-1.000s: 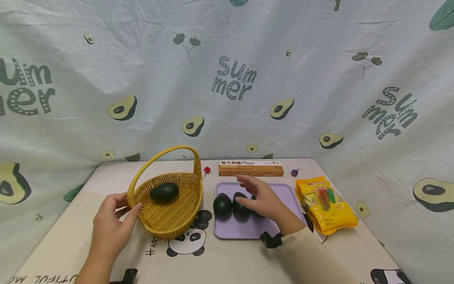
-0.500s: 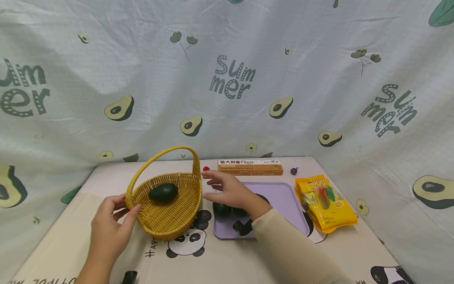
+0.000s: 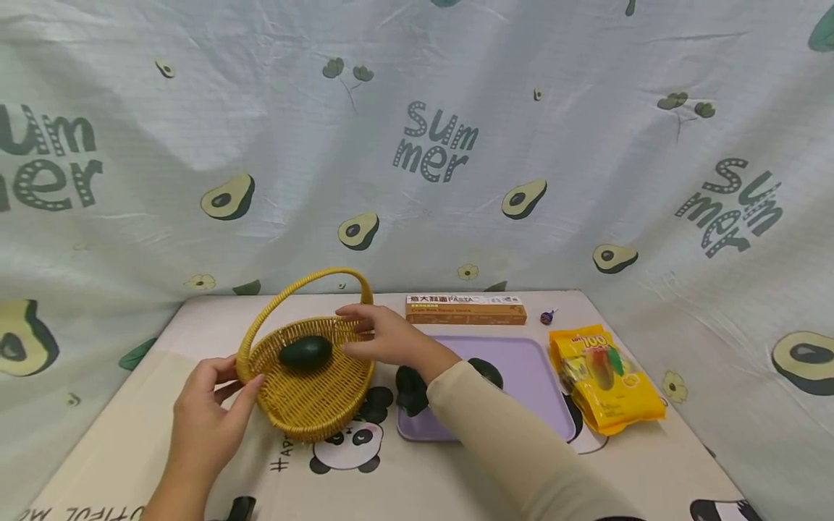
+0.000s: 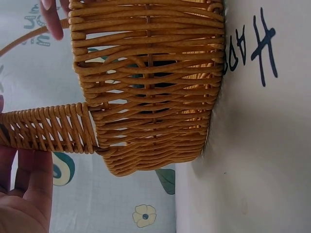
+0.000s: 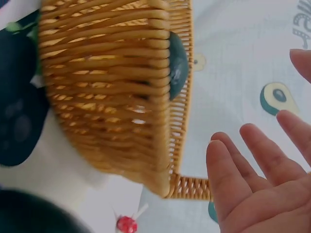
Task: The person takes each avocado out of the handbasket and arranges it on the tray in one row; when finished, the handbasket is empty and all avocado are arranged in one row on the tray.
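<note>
My left hand (image 3: 210,409) pinches the base of the handle of a yellow wicker basket (image 3: 313,409), which stands on the table. In the left wrist view the thumb and fingers lie about the woven handle (image 4: 48,128). One dark green avocado (image 3: 306,353) lies inside the basket. Over the basket's right rim hovers my right hand (image 3: 386,336), its fingers spread; the right wrist view shows nothing in the palm (image 5: 267,199). More avocados (image 3: 487,372) lie on a lilac tray (image 3: 531,387), partly hidden by my right arm.
Behind the tray lies a pasta box (image 3: 465,310), with a purple lollipop (image 3: 547,317) to its right. A yellow candy bag (image 3: 606,380) sits right of the tray. The right wrist view shows a red lollipop (image 5: 126,224) beside the basket. A printed curtain (image 3: 293,145) hangs behind.
My right hand has moved left from above the tray's avocados to the basket's right rim. The left hand keeps its hold on the basket handle, and the avocado inside stays put.
</note>
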Demonstrator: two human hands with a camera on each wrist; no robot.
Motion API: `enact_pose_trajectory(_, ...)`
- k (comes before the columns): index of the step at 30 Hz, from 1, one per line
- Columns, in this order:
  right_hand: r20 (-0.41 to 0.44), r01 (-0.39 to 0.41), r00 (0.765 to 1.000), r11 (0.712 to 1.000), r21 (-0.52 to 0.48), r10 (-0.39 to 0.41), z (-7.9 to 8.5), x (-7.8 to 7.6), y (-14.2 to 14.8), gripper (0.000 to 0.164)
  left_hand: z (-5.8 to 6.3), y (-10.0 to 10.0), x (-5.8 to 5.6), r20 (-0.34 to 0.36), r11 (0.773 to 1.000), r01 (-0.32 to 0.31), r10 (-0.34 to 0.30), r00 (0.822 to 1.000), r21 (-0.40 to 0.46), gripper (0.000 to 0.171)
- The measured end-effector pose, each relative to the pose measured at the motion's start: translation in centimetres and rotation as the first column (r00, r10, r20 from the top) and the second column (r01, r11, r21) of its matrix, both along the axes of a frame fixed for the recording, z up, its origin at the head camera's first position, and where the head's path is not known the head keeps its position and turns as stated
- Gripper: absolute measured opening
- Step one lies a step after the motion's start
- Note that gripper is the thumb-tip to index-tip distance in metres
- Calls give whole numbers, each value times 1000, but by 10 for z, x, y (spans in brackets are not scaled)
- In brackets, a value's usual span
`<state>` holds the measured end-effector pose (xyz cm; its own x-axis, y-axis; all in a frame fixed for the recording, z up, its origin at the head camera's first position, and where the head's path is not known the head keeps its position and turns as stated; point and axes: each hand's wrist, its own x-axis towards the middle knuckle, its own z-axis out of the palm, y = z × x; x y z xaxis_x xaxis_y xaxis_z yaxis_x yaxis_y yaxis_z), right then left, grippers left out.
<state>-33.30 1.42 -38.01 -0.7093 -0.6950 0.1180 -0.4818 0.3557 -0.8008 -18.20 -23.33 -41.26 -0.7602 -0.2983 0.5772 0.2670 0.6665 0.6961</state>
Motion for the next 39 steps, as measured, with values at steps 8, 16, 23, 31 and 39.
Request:
enact_pose_trajectory(8,42,1,999,999,45,-3,9,-7,-30,57,-1,0,-1,4,1000,6,-6,1000,-3,36)
enact_pose_trajectory(16,41,24,999,993,119,-29,10,-13,-54,52,3,0,4,48,1000,1,-2,999,10,33)
enact_pose_trajectory(23,29,34,999,989,141,-39,5,-18,-66,49,5,0,4,38,1000,19,-19,999,19,32)
enact_pose_trajectory(31,31,73,996,984,161,-78,-2,-16,-80,49,5,0,2,17,999,41,-42,999,17,32)
enact_pose_trajectory(39,60,131,988,974,187,-144,-9,-15,-97,45,6,1,4,46,999,28,-30,999,25,31)
